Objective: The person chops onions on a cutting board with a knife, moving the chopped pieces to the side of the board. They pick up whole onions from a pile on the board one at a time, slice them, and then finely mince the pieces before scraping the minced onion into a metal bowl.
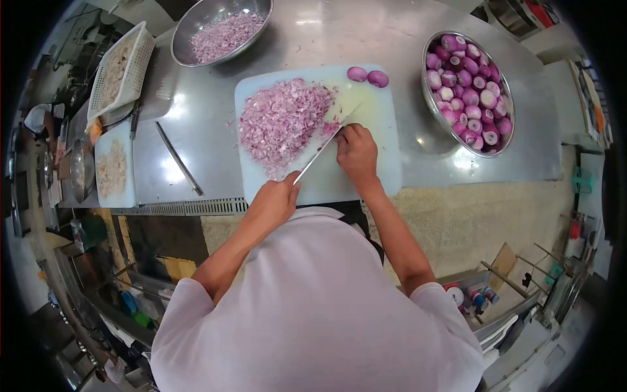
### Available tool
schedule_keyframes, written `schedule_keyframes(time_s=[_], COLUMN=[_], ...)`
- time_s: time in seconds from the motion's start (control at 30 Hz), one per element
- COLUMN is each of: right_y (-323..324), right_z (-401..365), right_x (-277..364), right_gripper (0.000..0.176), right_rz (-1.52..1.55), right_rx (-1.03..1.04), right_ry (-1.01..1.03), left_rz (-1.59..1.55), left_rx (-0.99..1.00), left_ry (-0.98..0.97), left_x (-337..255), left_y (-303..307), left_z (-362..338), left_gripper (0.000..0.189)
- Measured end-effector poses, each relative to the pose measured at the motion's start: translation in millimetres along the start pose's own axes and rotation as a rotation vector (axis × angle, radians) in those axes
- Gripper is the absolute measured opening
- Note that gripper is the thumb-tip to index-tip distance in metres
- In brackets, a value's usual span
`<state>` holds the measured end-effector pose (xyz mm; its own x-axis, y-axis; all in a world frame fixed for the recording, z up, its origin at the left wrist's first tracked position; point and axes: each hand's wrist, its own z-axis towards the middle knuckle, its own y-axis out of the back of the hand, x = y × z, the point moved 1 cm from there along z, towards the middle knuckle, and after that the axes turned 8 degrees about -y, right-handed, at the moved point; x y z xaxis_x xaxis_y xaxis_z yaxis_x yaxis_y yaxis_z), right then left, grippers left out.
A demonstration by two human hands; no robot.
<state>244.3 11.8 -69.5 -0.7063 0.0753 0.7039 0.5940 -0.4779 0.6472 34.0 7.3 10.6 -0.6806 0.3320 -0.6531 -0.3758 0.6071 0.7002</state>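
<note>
A white cutting board [320, 186] lies in front of me on the metal table. My left hand [273, 204] is wrapped round the handle of a knife [318, 155], whose blade points away and to the right across the board. Close against the blade, my right hand [357, 151] has its fingers curled down; whatever is under them is hidden. Some purple onion bits show by the blade just beyond those fingers. A large heap of chopped red onion [284, 121] covers the board's left half. Two peeled red onions [367, 76] rest at its far right edge.
To the right stands a steel bowl [428, 85] full of peeled red onions. Another steel bowl [186, 60] at the back holds chopped onion. A sharpening steel [178, 159], a smaller board [130, 186] with pale chopped food and a white basket [136, 75] are on the left.
</note>
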Motion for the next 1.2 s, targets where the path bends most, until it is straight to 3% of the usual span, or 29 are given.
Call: schedule_keyframes(time_s=[0.33,1.2], right_y=[-1.0,4.3], right_z=[-2.0,-14.0], right_x=[1.2,-1.4], right_gripper=[0.008,0.006], right_rz=[0.040,0.140], right_rx=[-0.027,-0.080], right_ry=[-0.024,-0.047], left_rz=[-0.023,0.009], left_rx=[-0.066,0.035], left_ry=[-0.031,-0.044], left_x=[-1.4,-10.7], left_y=[-5.0,4.1], left_z=[-2.6,4.5], left_gripper=[0.032,0.030])
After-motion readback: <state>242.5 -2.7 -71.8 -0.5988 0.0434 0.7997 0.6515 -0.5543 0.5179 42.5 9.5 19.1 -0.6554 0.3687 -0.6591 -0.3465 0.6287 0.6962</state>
